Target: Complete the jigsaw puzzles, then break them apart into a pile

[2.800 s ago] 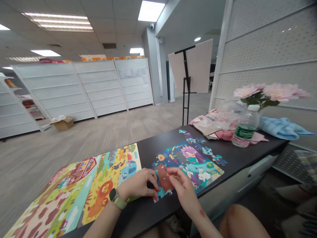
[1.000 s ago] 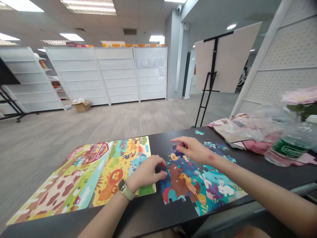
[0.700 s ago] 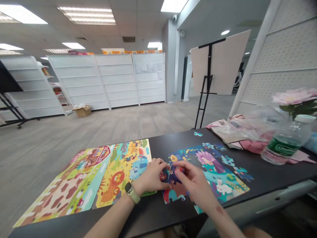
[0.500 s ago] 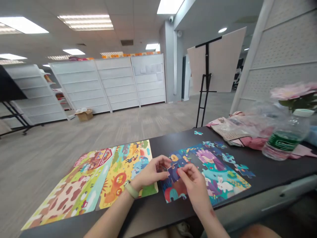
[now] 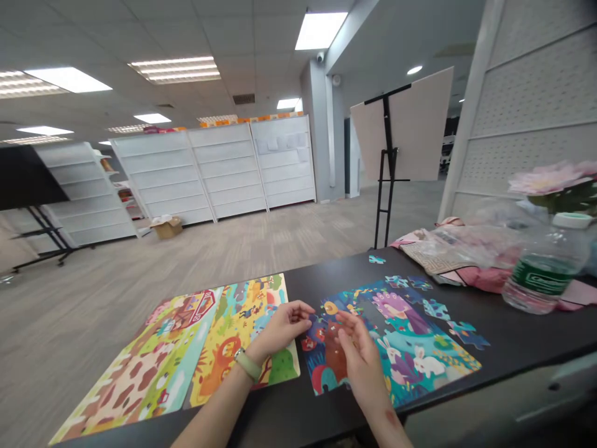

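Puzzle (image 5: pixel 396 330), partly joined, lies on the dark surface (image 5: pixel 321 274) close to its near edge, likely so both hands can work over it without stretching. Left hand (image 5: pixel 284 323) at its left border, fingers curled, thumb apart from forefinger, nothing seen between. Right hand (image 5: pixel 361 348) loosely bent over the brown bear (image 5: pixel 333 348), no piece visible in it; contact with the picture cannot be told. Loose pieces (image 5: pixel 433 309) lie just beyond the puzzle's far right border, one more (image 5: pixel 377 259) by the surface's far edge; presumably kept off the picture yet within reach. Farm picture (image 5: pixel 140 373) and safari picture (image 5: pixel 224 348) side by side at left, probably leaving room here.

Containers: clear bottle (image 5: pixel 543 274), green label, capped, toward the surface's right end; fill level unclear. Carton (image 5: pixel 168 228) on the floor, something white inside.
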Tool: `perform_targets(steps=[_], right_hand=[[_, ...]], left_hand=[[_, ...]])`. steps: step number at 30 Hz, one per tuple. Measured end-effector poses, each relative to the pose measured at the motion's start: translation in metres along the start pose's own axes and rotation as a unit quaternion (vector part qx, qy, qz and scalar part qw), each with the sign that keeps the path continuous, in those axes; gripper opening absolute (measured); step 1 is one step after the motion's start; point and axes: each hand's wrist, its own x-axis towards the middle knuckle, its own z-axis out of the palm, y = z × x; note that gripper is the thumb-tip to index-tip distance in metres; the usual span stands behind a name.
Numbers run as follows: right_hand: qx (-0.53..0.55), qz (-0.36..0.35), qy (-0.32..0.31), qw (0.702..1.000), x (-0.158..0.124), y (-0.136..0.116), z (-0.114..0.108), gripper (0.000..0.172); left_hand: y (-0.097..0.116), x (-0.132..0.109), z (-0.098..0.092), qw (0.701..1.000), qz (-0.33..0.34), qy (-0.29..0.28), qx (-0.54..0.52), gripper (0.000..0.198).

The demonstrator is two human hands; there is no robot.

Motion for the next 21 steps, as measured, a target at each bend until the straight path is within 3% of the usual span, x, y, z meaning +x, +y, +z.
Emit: perform_targets(steps=[6,21], right_hand=[[-0.016,0.018,-0.011,1.0,-0.002,0.002,-0.003,0.038],[-0.047,-0.012,-0.036,0.998,-0.006,-0.006,0.0,0.028]], left_hand=[[-0.017,0.001,-0.017,0.992,0.02,0.033,0.124,0.026],[-0.019,0.003,0.002,0.96,0.055,0.049,0.27,0.02]])
